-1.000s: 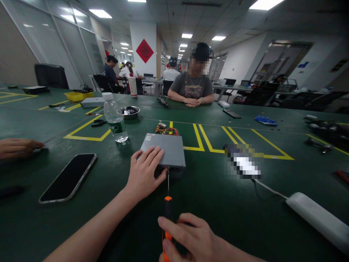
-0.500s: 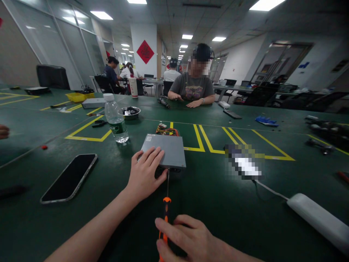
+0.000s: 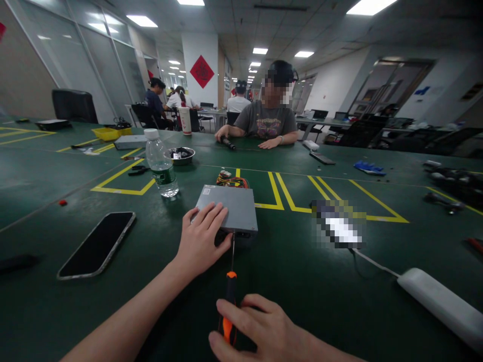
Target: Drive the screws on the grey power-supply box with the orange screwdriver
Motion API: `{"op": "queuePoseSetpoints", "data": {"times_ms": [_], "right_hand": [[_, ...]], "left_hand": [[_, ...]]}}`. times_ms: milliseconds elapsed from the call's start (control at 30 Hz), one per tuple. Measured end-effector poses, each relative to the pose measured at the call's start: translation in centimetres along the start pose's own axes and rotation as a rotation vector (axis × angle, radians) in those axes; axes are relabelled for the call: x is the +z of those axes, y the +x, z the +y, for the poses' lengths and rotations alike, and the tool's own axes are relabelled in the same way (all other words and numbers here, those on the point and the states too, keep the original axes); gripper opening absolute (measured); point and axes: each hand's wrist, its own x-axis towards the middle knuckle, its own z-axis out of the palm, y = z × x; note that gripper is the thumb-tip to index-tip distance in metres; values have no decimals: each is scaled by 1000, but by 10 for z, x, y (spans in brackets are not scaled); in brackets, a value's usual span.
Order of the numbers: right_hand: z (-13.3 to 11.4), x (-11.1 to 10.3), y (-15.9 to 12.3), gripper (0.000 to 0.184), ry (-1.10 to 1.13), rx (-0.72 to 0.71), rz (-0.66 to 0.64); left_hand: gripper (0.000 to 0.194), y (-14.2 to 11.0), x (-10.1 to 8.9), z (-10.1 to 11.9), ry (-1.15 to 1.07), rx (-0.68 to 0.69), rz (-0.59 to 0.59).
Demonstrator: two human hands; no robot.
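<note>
A grey metal box [image 3: 234, 207] with coloured wires [image 3: 229, 179] at its far end lies on the green table [image 3: 294, 281]. My left hand [image 3: 199, 241] rests flat on the box's near left corner, fingers spread over its top. My right hand [image 3: 260, 329] is closed round the orange and black handle of a screwdriver [image 3: 230, 296]. The screwdriver's thin shaft points away from me, and its tip meets the near face of the box.
A black phone [image 3: 96, 245] lies at the left, a water bottle [image 3: 160, 163] and a metal bowl [image 3: 180, 155] behind it. A white power strip [image 3: 439, 301] with its cable sits at the right. A person [image 3: 266, 123] sits across the table holding a dark tool.
A hand at the far left edge has drawn out of view, leaving a small red item on the table. The person opposite reached to a dark tool. My right hand shifted slightly on the handle.
</note>
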Motion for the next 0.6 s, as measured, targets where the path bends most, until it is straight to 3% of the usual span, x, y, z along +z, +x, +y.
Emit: {"op": "queuePoseSetpoints", "data": {"times_ms": [133, 300, 467, 600], "right_hand": [[1, 2, -1, 20, 130, 104, 77], [6, -1, -3, 27, 80, -32, 50], [3, -5, -1, 22, 11, -18, -14], [3, 0, -4, 18, 6, -48, 35]], "left_hand": [[47, 0, 1, -1, 5, -4, -17], [46, 0, 1, 0, 7, 0, -14], [47, 0, 1, 0, 3, 3, -3], [46, 0, 1, 0, 4, -2, -6]]}}
